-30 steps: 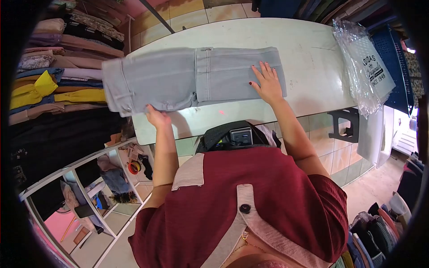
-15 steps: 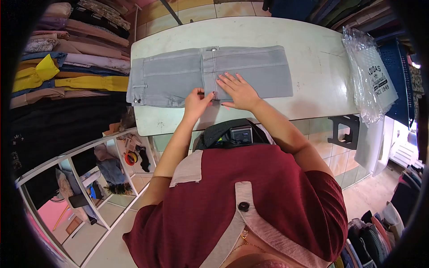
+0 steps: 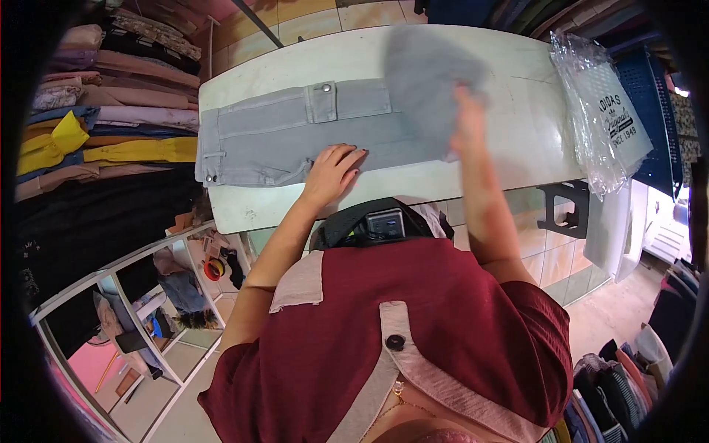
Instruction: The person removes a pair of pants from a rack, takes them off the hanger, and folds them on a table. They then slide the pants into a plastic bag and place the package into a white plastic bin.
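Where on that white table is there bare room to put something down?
Bare tabletop shows on the white table between the grey jeans and the plastic bag, and along the far edge behind the jeans. A narrow strip lies near the left hand. The middle is crowded; the right hand lifts the jeans' end there.

Dark red short-sleeved top, pale pink collar and placket, one dark button, dark-painted nails, black chest-mounted device
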`<state>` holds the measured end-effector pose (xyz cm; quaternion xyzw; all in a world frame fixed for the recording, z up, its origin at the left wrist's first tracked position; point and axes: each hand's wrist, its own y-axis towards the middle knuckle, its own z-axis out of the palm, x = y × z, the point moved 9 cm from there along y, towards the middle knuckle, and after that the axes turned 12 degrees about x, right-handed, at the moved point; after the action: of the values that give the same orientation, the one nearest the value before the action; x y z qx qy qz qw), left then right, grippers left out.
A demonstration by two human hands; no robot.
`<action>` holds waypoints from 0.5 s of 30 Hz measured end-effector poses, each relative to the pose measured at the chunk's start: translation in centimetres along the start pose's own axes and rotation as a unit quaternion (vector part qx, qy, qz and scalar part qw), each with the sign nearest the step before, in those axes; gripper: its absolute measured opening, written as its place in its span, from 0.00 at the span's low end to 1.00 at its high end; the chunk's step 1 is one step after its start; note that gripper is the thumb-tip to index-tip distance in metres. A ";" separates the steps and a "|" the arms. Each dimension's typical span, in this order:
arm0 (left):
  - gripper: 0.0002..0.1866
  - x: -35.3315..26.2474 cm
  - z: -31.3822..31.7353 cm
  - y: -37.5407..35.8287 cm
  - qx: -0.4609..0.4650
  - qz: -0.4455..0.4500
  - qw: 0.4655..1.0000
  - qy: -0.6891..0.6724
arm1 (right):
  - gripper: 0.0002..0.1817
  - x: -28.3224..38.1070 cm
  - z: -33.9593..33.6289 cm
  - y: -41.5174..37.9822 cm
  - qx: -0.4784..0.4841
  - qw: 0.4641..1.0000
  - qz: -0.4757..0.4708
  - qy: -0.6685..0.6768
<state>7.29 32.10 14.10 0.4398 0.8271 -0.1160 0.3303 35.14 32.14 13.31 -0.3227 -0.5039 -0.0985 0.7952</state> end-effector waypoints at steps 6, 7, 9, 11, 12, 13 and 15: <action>0.20 -3.3 1.8 2.3 -0.001 -0.011 0.961 0.277 | 0.25 9.7 -21.7 3.0 0.020 0.942 -0.205 0.264; 0.20 -3.3 2.2 2.7 -0.001 -0.010 0.962 0.274 | 0.25 8.8 -24.1 3.8 0.019 0.943 -0.206 0.261; 0.20 -3.6 4.9 3.0 0.074 0.036 0.976 0.204 | 0.24 6.0 -29.9 4.5 -0.136 0.943 -0.212 0.216; 0.21 -4.2 5.2 3.5 0.080 0.014 0.974 0.210 | 0.23 6.0 -29.1 3.8 -0.139 0.937 -0.215 0.236; 0.21 -4.2 5.3 3.7 0.086 -0.005 0.972 0.218 | 0.22 5.9 -28.1 3.1 -0.144 0.929 -0.220 0.259; 0.21 -4.2 5.6 3.8 0.088 -0.007 0.972 0.219 | 0.22 6.1 -27.0 2.7 -0.144 0.930 -0.217 0.260; 0.22 -2.9 6.4 4.1 0.111 -0.043 0.984 0.129 | 0.21 7.8 -24.7 1.1 -0.176 0.930 -0.250 0.204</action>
<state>14.53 29.52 11.58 0.4490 0.8628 -0.1638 0.1646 57.53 19.18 12.63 -0.2939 -0.3695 -0.4455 0.7607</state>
